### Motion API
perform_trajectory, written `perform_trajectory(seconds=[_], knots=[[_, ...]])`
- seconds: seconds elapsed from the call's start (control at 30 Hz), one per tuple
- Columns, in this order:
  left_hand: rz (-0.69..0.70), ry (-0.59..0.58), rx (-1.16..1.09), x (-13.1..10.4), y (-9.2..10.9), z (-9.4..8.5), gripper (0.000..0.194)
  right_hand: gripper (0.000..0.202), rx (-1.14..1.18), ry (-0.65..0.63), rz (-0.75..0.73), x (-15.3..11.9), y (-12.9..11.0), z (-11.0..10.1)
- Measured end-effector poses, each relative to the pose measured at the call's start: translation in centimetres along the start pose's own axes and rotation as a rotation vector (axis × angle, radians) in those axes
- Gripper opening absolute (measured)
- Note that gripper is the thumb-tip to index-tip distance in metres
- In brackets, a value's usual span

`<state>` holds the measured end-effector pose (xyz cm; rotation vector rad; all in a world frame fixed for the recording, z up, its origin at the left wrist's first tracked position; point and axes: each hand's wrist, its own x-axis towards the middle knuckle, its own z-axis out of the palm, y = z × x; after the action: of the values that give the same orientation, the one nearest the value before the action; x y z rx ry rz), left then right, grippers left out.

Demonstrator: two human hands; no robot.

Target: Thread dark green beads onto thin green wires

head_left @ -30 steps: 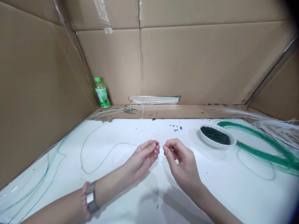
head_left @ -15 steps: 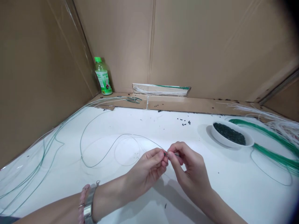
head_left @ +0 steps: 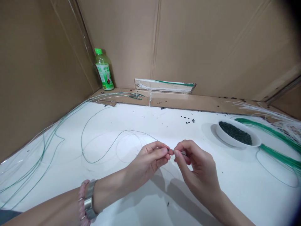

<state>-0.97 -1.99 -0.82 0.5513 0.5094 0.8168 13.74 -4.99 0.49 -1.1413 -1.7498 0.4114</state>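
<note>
Between the thumb and fingertips of my left hand (head_left: 150,160) a small dark bead (head_left: 167,150) is pinched. My right hand (head_left: 197,166), just to the right, is closed in a pinch on a thin green cord. From the fingers the green cord (head_left: 115,142) loops away to the left across the white table (head_left: 113,194). What lies inside the right fingers is mostly hidden. A white bowl (head_left: 256,142) heaped with dark green beads (head_left: 235,132) stands to the right of my hands.
Green cord bundles (head_left: 279,158) and white cords (head_left: 265,110) lie at the right. More cords (head_left: 43,150) spread over the left side. Loose beads (head_left: 188,121) are scattered behind my hands. A green bottle (head_left: 103,72) stands at the back left, against cardboard walls (head_left: 199,40).
My hands have drawn slightly apart, leaving a short stretch of cord showing between the fingertips. The view has shifted a little, so the table and its things sit higher in the picture.
</note>
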Motion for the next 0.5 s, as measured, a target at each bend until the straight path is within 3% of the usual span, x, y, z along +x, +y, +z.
perform_trajectory(seconds=[0.23, 0.5], knots=[[-0.007, -0.075, -0.059, -0.03, 0.00, -0.39, 0.009, 0.011, 0.028, -0.013, -0.017, -0.15, -0.02, 0.14], [0.006, -0.049, -0.078, 0.10, -0.31, -0.58, 0.012, 0.011, 0.009, -0.012, -0.059, -0.15, -0.27, 0.08]])
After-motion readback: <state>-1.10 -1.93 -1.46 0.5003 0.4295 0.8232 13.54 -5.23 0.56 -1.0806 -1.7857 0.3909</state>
